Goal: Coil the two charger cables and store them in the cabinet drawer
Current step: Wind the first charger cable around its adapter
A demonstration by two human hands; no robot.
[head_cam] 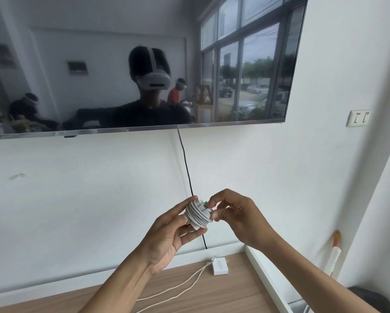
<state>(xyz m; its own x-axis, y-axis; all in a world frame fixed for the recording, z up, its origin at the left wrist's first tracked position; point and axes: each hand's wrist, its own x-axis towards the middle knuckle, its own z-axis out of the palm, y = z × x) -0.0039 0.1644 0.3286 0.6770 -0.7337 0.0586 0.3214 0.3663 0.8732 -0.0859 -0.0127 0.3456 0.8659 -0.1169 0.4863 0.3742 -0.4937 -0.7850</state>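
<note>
A white charger with its cable wound tightly around it (pixel 198 213) is held up in front of the wall. My left hand (pixel 170 233) grips this bundle from the left and below. My right hand (pixel 232 214) pinches the cable's end at the bundle's right side. A second white charger block (pixel 220 265) lies on the wooden cabinet top (pixel 239 297). Its loose white cable (pixel 178 290) trails across the wood toward the lower left, partly hidden by my left forearm. No drawer is in view.
A wall-mounted TV (pixel 121 64) fills the upper left, with a black cord (pixel 186 168) hanging down behind my hands. A light switch (pixel 359 118) sits on the right wall. The cabinet's white edge (pixel 268 281) runs along the right, with an orange-tipped white pole (pixel 334 256) beyond.
</note>
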